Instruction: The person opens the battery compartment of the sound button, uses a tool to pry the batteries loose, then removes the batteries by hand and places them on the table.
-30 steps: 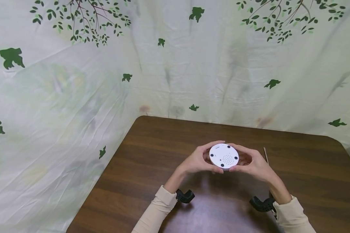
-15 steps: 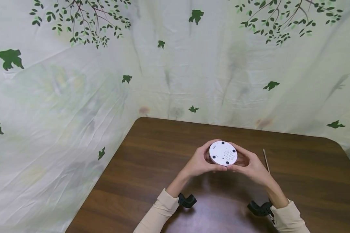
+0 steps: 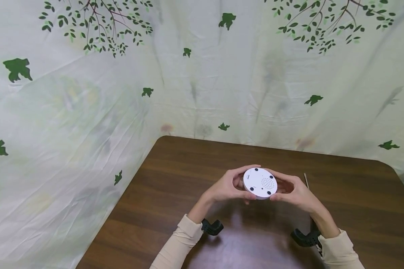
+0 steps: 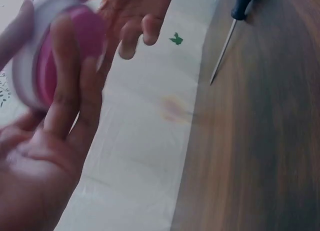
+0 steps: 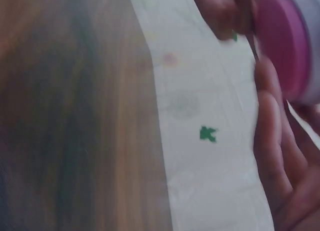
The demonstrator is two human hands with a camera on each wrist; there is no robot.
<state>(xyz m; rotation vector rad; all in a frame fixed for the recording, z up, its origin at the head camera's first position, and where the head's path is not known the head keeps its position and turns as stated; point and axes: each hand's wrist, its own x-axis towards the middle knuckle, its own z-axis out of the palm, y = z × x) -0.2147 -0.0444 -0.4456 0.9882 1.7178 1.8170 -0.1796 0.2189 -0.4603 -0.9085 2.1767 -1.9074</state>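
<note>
Together, the half-curled left hand (image 3: 225, 186) and right hand (image 3: 299, 192) grip opposite sides of a white-and-pink disc (image 3: 260, 183).

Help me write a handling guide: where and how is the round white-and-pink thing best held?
Probably by its rim, from left and right at once. The round white-and-pink thing is a short disc; the left hand and right hand hold opposite edges, leaving the black dots and small holes on its white face uncovered.
</note>
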